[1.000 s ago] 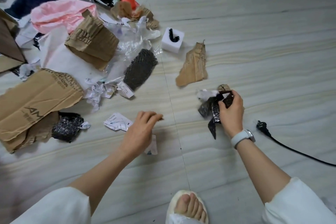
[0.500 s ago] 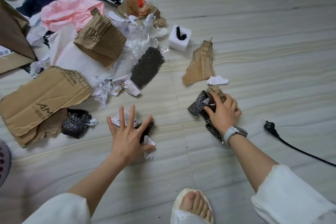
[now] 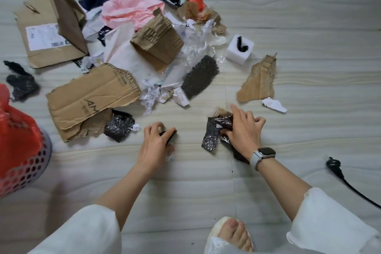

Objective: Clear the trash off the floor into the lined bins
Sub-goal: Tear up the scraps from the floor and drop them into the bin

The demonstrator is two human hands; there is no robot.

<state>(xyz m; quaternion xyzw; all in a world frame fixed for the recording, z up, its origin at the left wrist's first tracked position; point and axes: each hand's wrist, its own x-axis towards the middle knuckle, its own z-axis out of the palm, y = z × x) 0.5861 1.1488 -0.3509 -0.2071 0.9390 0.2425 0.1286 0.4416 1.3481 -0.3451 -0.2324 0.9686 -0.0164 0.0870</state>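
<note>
The left hand [image 3: 153, 144] is curling round a small dark scrap [image 3: 169, 134] on the floor [image 3: 309, 88], while the right hand [image 3: 244, 130] is gripping a wad of black bubble wrap [image 3: 214, 132]. Beyond them torn cardboard [image 3: 90, 97] and paper are lying scattered; a red-lined bin [image 3: 18, 146] is standing far left.

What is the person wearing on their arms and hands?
Both arms wear loose white sleeves pushed up, leaving the forearms bare. The right wrist has a smartwatch with a dark square face and a pale grey band. The left hand and right hand wear no gloves.
</note>
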